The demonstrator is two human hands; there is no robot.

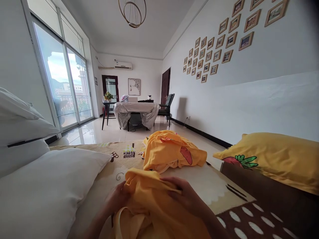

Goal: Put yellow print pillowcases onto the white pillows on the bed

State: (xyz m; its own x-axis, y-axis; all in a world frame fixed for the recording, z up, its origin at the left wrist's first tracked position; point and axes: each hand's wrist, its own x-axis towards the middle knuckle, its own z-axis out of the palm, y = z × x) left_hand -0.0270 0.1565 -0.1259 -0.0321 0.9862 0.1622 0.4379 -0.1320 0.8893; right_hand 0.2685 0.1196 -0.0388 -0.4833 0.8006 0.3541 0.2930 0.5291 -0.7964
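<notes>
A yellow pillowcase (147, 196) lies bunched between my two hands, low in the middle of the head view. My left hand (117, 197) grips its left side, the fingertips partly hidden in the folds. On the other side, my right hand (183, 192) is closed on the cloth with its fingers bent over a fold. A paler inner side and a hem show near my left wrist. Just beyond my hands is a crumpled heap of yellow cloth (164, 151) with a carrot print. It rests on a beige patterned blanket (199, 181).
A bare white pillow (47, 186) lies at the left, with more white pillows (17, 113) stacked behind it. At the right, a yellow pillow (276, 156) with a radish print sits on a brown edge (261, 186). Farther off stand a covered table (137, 108) and a black chair (167, 104).
</notes>
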